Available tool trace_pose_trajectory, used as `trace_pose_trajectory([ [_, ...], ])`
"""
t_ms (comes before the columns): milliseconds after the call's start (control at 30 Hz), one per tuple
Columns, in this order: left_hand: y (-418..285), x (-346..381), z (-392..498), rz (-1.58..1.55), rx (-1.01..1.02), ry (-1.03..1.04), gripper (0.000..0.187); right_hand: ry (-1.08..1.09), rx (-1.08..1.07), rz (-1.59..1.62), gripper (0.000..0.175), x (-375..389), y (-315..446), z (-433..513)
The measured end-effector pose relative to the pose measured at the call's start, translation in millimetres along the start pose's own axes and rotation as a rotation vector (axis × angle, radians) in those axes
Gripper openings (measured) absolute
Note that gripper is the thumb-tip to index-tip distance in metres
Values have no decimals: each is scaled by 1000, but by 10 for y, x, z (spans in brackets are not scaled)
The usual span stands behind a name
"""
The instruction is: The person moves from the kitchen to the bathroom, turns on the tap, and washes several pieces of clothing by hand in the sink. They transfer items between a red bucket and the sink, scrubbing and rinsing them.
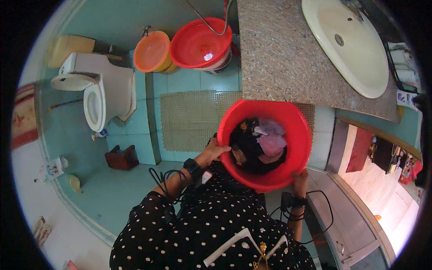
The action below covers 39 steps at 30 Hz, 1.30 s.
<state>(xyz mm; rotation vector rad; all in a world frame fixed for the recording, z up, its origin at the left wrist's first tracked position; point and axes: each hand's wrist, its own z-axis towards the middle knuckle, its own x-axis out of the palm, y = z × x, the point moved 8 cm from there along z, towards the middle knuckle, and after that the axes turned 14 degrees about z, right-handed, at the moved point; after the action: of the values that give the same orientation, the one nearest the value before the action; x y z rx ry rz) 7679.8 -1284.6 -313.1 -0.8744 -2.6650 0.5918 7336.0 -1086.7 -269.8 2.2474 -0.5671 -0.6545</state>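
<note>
A red plastic tub [298,135] is held in front of my body, just beside the edge of the granite counter. My left hand [216,150] grips its rim on the left, thumb over the edge. On the near right side, my right hand [299,182] has hold of the rim, its fingers partly hidden by the tub. Inside lies a heap of clothes: dark fabric [248,143] with a pink cloth [271,144] and a greyish-purple cloth [271,126] on top.
A granite counter [280,57] with a washbasin [357,60] stands ahead right. An orange basin [152,50] and a red basin [199,44] sit by the wall. A toilet [98,98], a small brown stool [121,158], a floor mat [187,119] and a door [347,216] surround me.
</note>
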Motion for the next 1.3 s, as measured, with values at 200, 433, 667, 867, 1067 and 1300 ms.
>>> trace_pose_trajectory([
  [200,190,-312,-200,42,-101,-77,55,100,43,176,38,378,-38,175],
  [433,542,-491,-277,21,-118,-122,49,181,-58,-51,40,718,168,208],
  [667,837,-500,-501,-189,-42,-313,38,403,-123,21,45,987,152,422],
  [867,1099,-551,-546,-174,-154,-221,48,364,-75,-121,43,1259,500,334],
  [1067,1341,-753,-541,-372,-104,-283,49,494,23,-22,44,1769,469,371],
  [1300,1660,-1039,-680,-462,-157,-320,61,619,-84,-117,40,2511,575,438],
])
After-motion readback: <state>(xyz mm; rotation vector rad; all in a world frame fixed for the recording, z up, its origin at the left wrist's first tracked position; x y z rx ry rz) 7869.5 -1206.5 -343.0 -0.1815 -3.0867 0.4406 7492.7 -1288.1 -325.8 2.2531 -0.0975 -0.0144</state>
